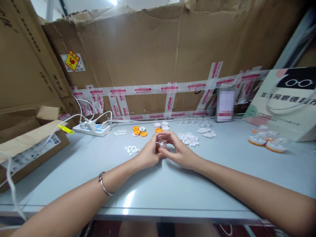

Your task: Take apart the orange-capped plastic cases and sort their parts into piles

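Note:
Both hands meet over the middle of the table, fingers curled round one small piece, a clear plastic dome on an orange base (pixel 162 144). My left hand (pixel 148 152) closes on it from the left, and my right hand (pixel 179 152) from the right, thumb low at its front. The fingers hide part of the piece. Just behind them lie orange and white round caps (pixel 158 130). Left of these is another group of orange round caps (pixel 140 131). Small white discs (pixel 132 150) lie beside my left hand, and a pile of white plastic parts (pixel 189 139) lies beyond my right.
Clear domes (pixel 195 120) line the back, near a propped phone (pixel 225 104). Domed pieces with orange bases (pixel 268 141) stand at right before a paper bag (pixel 283 102). At left are a power strip (pixel 92 128) and an open cardboard box (pixel 37 148). Cardboard (pixel 138 52) walls the back.

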The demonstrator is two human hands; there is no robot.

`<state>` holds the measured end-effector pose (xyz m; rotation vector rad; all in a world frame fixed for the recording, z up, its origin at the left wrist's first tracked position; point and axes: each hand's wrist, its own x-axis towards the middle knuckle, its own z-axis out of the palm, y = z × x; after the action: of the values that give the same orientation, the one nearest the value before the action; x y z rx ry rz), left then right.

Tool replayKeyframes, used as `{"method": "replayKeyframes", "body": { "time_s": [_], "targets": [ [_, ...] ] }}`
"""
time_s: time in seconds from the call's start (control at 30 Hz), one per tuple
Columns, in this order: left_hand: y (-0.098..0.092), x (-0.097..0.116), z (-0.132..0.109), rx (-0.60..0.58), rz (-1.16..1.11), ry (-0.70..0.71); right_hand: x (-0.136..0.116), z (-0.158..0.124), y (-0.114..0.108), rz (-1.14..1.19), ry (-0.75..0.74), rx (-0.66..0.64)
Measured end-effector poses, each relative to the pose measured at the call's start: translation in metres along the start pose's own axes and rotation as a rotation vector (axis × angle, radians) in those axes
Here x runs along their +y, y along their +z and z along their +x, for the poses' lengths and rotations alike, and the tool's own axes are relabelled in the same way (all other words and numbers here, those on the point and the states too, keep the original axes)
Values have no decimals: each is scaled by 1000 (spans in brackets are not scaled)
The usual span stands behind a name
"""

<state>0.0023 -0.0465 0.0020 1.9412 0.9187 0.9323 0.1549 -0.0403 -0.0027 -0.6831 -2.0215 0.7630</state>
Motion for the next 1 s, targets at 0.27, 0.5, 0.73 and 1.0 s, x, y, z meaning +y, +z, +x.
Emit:
{"method": "replayKeyframes", "body": {
  "time_s": [0.27, 0.5, 0.73, 1.0],
  "targets": [
    [1, 0, -1, 31, 24, -119, -9, 6, -11, -22, -15, 221],
    [-2, -1, -4, 40, 86, -168, 25, 33, -99, -299, 181, 620],
    [-5, 0, -6, 25, 99, -155, 81, 36, -146, -799, 317, 376],
    [-5, -2, -5, 17, 131, -162, 103, 27, -136, -976, 324, 292]
  ]
}}
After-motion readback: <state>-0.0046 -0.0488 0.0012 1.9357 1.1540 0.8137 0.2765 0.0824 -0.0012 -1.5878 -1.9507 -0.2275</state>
